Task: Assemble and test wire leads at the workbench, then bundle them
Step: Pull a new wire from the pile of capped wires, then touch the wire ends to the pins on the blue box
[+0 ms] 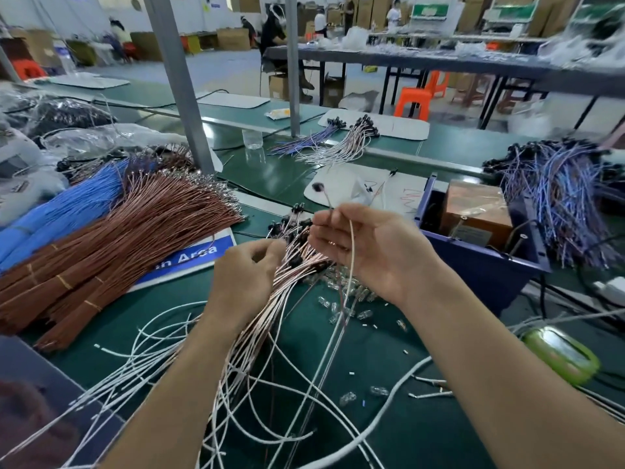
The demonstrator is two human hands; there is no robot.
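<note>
Noted green table (382, 360) littered with loose white wires (152, 363); brown wire bundles (135, 238) at left. Found left hand (250, 269) fingers clamped on lead bundle (294, 262) at centre, right hand (368, 252) fingers pinching single lead (351, 242). Recorded orange stools (412, 101) and further tables (439, 59) far behind.

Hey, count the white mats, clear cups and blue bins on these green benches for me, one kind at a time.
White mats: 4
Clear cup: 1
Blue bin: 1
Total: 6
</note>
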